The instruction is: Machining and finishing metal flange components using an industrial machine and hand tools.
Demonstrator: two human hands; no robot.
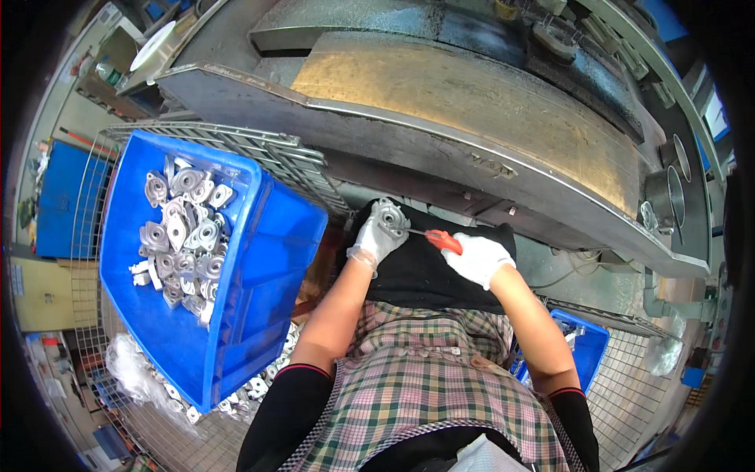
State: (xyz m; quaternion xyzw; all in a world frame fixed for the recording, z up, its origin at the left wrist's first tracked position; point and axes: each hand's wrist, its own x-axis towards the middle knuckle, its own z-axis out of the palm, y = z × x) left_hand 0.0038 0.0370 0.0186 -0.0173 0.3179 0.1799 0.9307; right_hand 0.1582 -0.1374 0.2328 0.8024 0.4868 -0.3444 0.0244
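A silver cast metal part [389,219] with a round recess rests in my gloved left hand [376,241], fingers closed around it above my lap. My right hand [481,259], also in a white glove, grips a red-handled tool [445,241]. From the handle a thin metal shaft points left and meets the edge of the part; the kind of tip cannot be made out. To my left, a large tilted blue bin [271,259] holds several similar metal castings [189,228].
A wire mesh cage [267,145] surrounds the blue bin. Ahead stands a metal workbench [472,86] with a raised front edge. More castings [255,387] and a clear plastic bag [141,377] lie below the bin. A smaller blue bin [591,354] sits at my right.
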